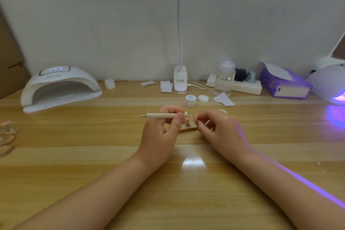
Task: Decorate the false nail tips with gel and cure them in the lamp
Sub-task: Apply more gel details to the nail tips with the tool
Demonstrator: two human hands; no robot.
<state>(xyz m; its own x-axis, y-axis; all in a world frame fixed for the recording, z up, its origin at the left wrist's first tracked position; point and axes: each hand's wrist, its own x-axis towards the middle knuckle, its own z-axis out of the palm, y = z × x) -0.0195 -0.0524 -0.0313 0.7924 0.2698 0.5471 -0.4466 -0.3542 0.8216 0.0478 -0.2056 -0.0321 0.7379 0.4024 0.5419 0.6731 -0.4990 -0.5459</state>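
Observation:
My left hand point(162, 129) grips a cream nail-art pen point(161, 115) that lies level, its metal tip pointing left. Just right of it a small metal stand point(187, 123) rises from a wooden holder point(188, 128) and carries a pinkish false nail tip point(188, 117). My right hand point(217, 129) sits close on the other side, fingers curled, thumb and forefinger pinched near the tip; what they hold is too small to tell. An open white gel pot point(190, 101) and its lid point(203, 98) stand behind the hands. The white curing lamp point(59, 87) is at the back left.
A clip desk lamp point(180, 82) stands at the back centre beside paper wipes point(166, 86) and another gel pot point(109, 83). A clear pump bottle point(224, 78), power strip point(246, 87) and purple tissue box point(283, 85) fill the back right. A second lamp point(330, 82) glows violet. More nail holders point(5, 136) lie at the left edge.

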